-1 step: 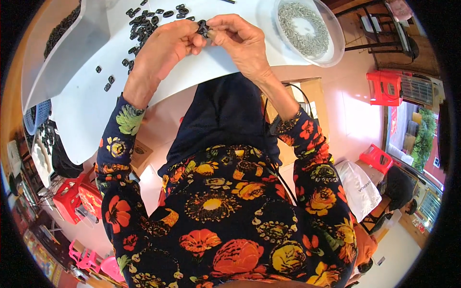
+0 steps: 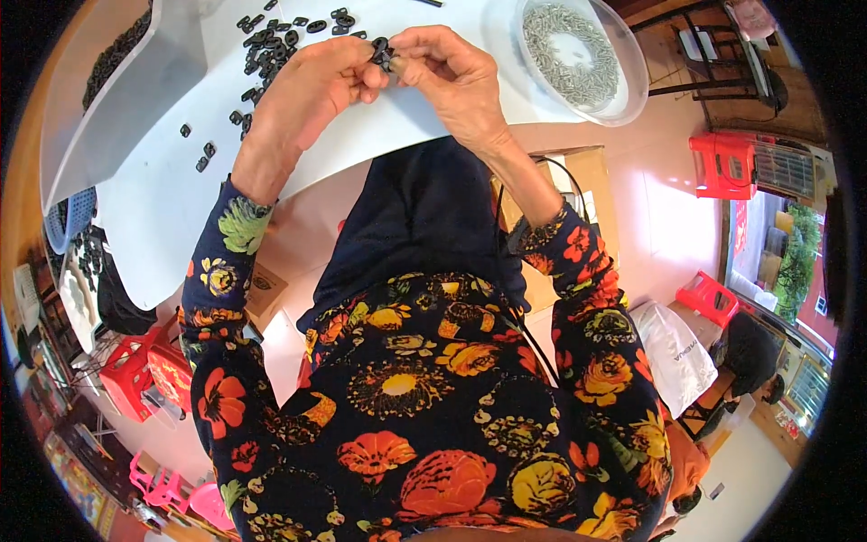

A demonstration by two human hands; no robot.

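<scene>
Over the white table [image 2: 406, 108], both my hands meet at a small black plastic part [image 2: 380, 45]. My left hand [image 2: 312, 86] pinches it from the left between thumb and fingers. From the right, the thumb and forefinger of my right hand [image 2: 456, 81] close on its other side. Fingertips cover much of it, and whether a pin sits in it I cannot tell. Many similar black oval parts [image 2: 271, 50] lie loose beyond and beside my left hand. A clear round tub [image 2: 632, 95] holding small silvery metal pins [image 2: 551, 45] stands to the right of my right hand.
A large translucent bin [image 2: 99, 149] with black parts inside stands at the table's left. A blue basket [image 2: 79, 217] is beyond it. Cardboard [image 2: 587, 181] lies under the table's front edge. Red stools [image 2: 722, 167] and a white sack [image 2: 673, 357] stand on the floor at right.
</scene>
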